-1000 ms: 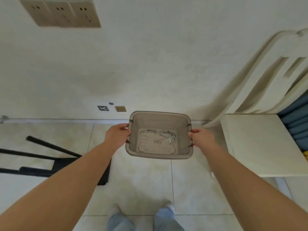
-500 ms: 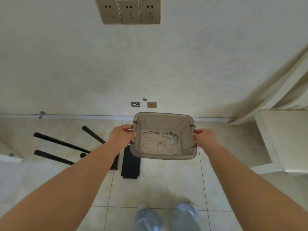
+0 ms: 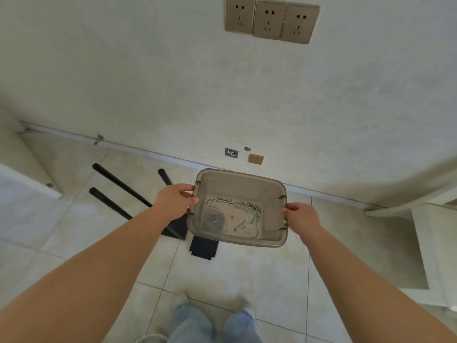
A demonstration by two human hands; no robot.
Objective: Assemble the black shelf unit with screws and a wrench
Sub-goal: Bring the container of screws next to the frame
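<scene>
Held in mid-air above the tiled floor: a translucent grey-brown plastic bin, tipped slightly toward the camera. Inside, on its bottom, a loose scatter of silver screws, bunched mostly toward the right half, one lying apart nearer the front (a wrench among them cannot be told for certain). Gripped at the bin's left rim by the left hand, fingers curled over the edge and thumb pressed on the outer wall. Gripped at the right rim by the right hand, closed the same way around the edge. Both forearms stretched forward, bare.

Below and to the left of the bin, flat on the tiles: black shelf parts. Three black tubes lying at a slant, roughly parallel, their upper ends pointing toward the wall. A black flat panel showing just under the bin's front left corner, partly hidden by it, with notched corners.

Further out: a white baseboard strip along the foot of the wall, two small plates just above it behind the bin, and three beige sockets high up. At the right edge, a pale chair. At the bottom, jeans and light shoes.
</scene>
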